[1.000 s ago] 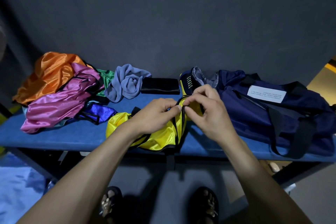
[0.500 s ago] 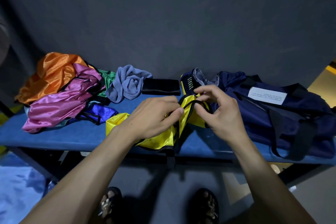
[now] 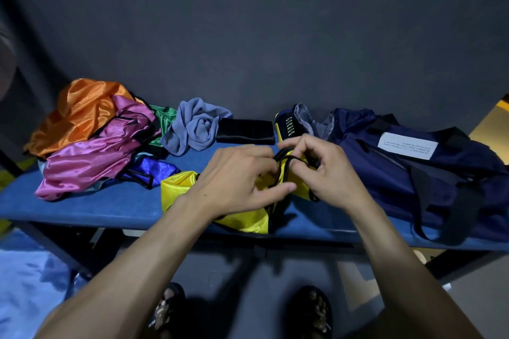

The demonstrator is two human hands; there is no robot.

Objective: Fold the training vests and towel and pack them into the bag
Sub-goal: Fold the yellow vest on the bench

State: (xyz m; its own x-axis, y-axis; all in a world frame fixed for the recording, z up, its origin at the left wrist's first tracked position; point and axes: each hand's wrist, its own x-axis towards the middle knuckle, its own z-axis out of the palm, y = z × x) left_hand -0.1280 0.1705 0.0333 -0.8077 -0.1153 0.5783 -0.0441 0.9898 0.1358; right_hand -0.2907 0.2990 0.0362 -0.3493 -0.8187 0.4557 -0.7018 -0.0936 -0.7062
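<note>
A crumpled yellow vest [image 3: 176, 187] with black trim lies at the front middle of the blue bench [image 3: 110, 206]. My left hand [image 3: 237, 179] and my right hand [image 3: 327, 170] both pinch its black-edged straps close together above the bench. A navy duffel bag [image 3: 413, 168] lies open on the right, its mouth facing the hands. On the left sits a pile of vests: orange [image 3: 80, 110], pink [image 3: 91, 157], green [image 3: 162, 118] and blue [image 3: 148, 168]. A grey-blue towel [image 3: 195, 126] lies crumpled at the back middle.
A black folded item [image 3: 245, 131] rests behind the hands, against the dark wall. A white label [image 3: 407, 144] is on the bag's top. The bag's black strap [image 3: 457, 215] hangs over the bench's front edge. My sandalled feet [image 3: 168, 308] stand on the floor below.
Both hands have drawn a little nearer to me, working the yellow vest's straps between the fingers. The vest's body has stayed on the bench.
</note>
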